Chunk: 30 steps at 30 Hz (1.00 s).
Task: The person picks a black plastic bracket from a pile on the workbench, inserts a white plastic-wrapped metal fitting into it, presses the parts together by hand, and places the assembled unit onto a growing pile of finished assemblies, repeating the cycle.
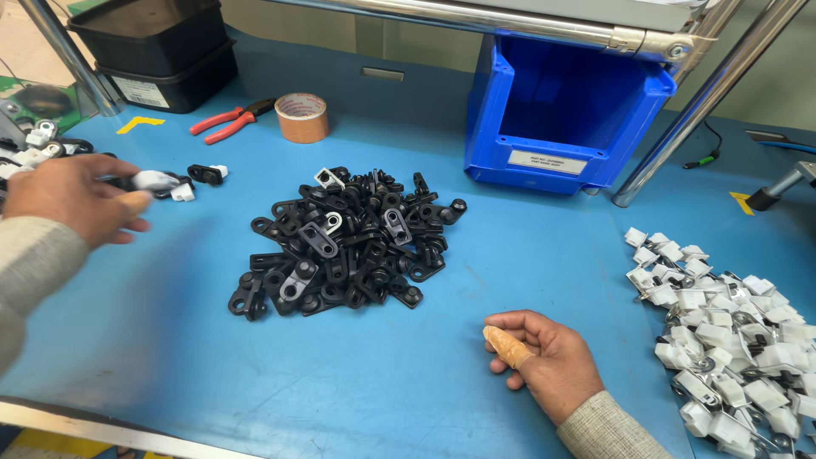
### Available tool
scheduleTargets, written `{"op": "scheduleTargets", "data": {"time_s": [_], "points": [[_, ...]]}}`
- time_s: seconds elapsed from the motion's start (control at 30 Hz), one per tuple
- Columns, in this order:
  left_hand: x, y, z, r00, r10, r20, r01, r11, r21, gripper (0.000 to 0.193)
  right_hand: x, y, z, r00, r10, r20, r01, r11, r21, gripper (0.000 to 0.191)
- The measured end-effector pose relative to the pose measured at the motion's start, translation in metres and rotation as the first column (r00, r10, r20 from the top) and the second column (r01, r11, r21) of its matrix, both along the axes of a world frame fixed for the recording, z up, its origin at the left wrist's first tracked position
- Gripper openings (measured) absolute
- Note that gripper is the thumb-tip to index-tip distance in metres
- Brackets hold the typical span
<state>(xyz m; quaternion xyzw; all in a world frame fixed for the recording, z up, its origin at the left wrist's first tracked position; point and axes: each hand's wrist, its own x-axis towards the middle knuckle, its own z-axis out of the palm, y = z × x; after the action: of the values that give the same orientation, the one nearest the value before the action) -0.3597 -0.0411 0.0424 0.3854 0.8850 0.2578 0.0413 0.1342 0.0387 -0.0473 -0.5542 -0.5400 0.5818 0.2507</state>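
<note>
Between the hands lies a pile of black clips (pixel 344 242) on the blue bench (pixel 527 255). Left hand (pixel 72 197) grips a black-and-white assembled piece (pixel 153 180), seemingly placing it; right hand (pixel 544 361) rests loosely curled, holding nothing, near white clips (pixel 731 340).

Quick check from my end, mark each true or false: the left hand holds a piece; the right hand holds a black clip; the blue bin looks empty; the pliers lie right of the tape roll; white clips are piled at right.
1. The left hand holds a white-and-black piece. True.
2. The right hand holds a black clip. False: it rests empty on the blue table, apart from the black pile.
3. The blue bin looks empty. True.
4. The red pliers lie right of the tape roll. False: left.
5. White clips are piled at right. True.
</note>
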Motion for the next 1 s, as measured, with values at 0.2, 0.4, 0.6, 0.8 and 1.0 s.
{"op": "scheduleTargets", "data": {"time_s": [0.2,0.4,0.6,0.8,1.0], "points": [[0.027,0.006,-0.028,0.947,-0.169,-0.274,0.216,0.965,0.149,0.063,-0.020,-0.013,0.003,0.988,0.057,0.143,-0.101,0.942,0.319,0.036],[0.165,0.011,-0.033,0.800,-0.517,-0.304,0.600,0.686,0.411,0.031,-0.085,-0.002,0.008,0.904,0.034,0.427,-0.397,0.441,0.805,0.050],[0.235,0.005,-0.023,0.605,-0.729,-0.322,0.796,0.534,0.285,0.047,-0.068,0.011,0.020,0.947,0.221,0.235,-0.264,0.949,0.171,0.028],[0.281,0.003,-0.034,0.603,-0.797,0.040,0.788,0.602,0.129,0.023,0.004,0.018,0.014,0.964,0.265,0.004,-0.265,0.963,-0.048,0.039],[0.316,-0.007,-0.032,0.659,-0.589,0.469,0.596,0.788,0.152,0.035,0.098,0.125,0.034,0.700,-0.347,0.625,-0.246,0.704,0.666,0.034]]}}
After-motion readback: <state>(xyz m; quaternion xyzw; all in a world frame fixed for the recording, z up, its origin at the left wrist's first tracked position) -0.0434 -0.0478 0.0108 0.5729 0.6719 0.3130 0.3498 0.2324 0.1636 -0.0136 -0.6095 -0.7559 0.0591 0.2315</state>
